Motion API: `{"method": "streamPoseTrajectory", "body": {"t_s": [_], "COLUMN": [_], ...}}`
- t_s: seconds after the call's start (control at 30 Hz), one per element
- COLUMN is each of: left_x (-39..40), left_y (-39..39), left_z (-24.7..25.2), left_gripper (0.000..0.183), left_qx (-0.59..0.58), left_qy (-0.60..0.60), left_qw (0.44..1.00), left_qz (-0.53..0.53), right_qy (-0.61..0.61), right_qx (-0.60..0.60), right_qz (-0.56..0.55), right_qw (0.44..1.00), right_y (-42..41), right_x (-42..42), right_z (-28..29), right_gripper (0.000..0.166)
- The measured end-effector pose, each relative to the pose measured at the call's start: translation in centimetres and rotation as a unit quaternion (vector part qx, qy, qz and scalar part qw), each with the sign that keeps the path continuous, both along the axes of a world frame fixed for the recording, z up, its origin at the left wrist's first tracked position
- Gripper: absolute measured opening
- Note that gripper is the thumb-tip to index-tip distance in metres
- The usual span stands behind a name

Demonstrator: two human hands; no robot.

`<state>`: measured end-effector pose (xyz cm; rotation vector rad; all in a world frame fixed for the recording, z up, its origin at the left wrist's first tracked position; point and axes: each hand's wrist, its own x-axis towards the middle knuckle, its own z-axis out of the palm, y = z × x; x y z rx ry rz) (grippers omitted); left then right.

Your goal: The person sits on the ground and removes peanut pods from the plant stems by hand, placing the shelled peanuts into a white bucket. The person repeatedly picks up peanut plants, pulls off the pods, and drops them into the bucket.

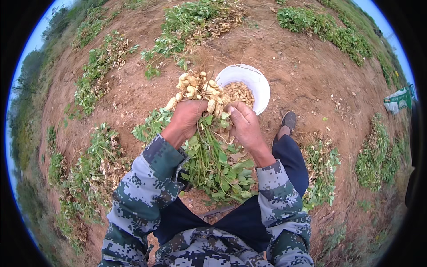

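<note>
My left hand (pixel 187 119) is closed round the stems of an uprooted peanut plant (pixel 217 163). Its cluster of pale peanut pods (pixel 193 85) juts out above my fist, and the green leaves hang down between my knees. At the right side of the cluster, my right hand (pixel 245 125) has its thumb and forefinger pinched together against the pods. Whether a single pod sits between those fingertips is hard to make out. Just beyond my hands stands a white bucket (pixel 262 85) with many loose peanuts (pixel 239 93) in the bottom.
Heaps of pulled peanut plants lie on the reddish soil (pixel 267 50): one ahead (pixel 190 26), one at left (pixel 90 167), one at right (pixel 320 170). My shoe (pixel 288 120) is right of the bucket. A green and white bag (pixel 398 99) lies at far right.
</note>
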<state>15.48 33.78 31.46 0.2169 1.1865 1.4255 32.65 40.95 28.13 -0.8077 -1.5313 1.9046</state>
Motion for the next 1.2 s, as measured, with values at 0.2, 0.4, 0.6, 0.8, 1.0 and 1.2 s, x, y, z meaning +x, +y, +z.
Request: {"method": "streamPoseTrajectory", "body": {"t_s": [0.2,0.4,0.6,0.8,1.0,1.2], "left_x": [1.1,0.1,1.4,2.6,1.5,1.5], "left_y": [0.1,0.1,0.0,-0.7,-0.6,-0.4], "left_z": [-1.4,-4.7,-3.0,0.2,1.3,-1.6], "left_gripper": [0.014,0.026,0.016,0.021,0.019,0.014], "left_qx": [-0.007,-0.003,0.014,0.048,0.014,-0.015], "left_qy": [0.051,0.386,0.269,0.114,0.064,0.079], "left_qw": [0.998,0.909,0.960,0.992,0.998,0.996], "left_qz": [-0.036,-0.160,-0.069,0.017,0.012,-0.044], "right_qy": [-0.033,0.005,0.088,0.151,0.135,0.073], "right_qx": [0.125,0.141,0.036,-0.244,-0.230,-0.153], "right_qz": [-0.034,-0.032,-0.019,-0.024,-0.022,-0.036], "right_qw": [0.991,0.990,0.995,0.958,0.963,0.985], "right_y": [0.3,0.6,0.3,0.4,1.4,0.3], "right_x": [-0.1,-0.2,-0.4,0.4,1.2,0.6], "right_z": [-0.6,-2.1,-1.2,0.2,-0.1,1.2], "right_gripper": [0.018,0.020,0.018,0.016,0.018,0.020]}}
